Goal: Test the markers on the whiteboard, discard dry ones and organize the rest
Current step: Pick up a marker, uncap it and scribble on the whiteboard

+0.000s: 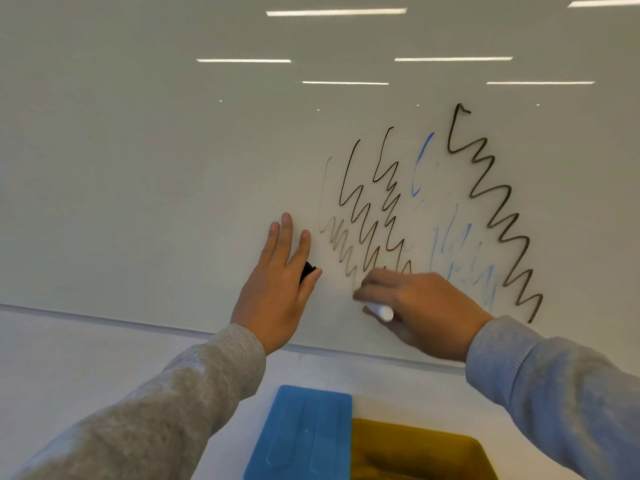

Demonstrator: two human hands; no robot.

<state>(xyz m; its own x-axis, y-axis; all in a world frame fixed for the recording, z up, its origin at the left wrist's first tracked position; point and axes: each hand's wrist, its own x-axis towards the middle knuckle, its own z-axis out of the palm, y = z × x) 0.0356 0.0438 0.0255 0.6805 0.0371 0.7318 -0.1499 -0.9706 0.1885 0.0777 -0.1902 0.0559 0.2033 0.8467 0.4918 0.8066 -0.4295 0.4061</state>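
The whiteboard fills most of the view, and six bright ceiling-light streaks are mirrored in its upper half. Five squiggles are drawn on its right part: one thick black zigzag farthest right, one patchy blue scribble beside it, two thinner black zigzags in the middle, and one faint grey zigzag at the left end of the row.

Two grey sleeves reach up from the bottom corners. Below the board's lower edge, one blue tray and one yellow bin touch side by side at the bottom of the view; what they hold cannot be seen.

The left hand lies against the board just left of the grey zigzag, three fingers straight and spread, while thumb and forefinger pinch one black cap. The right hand, blurred, is clenched around one marker with a white barrel, held against the board at the foot of the grey zigzag. The marker's tip is hidden behind the fingers, so whether it touches the board cannot be told.
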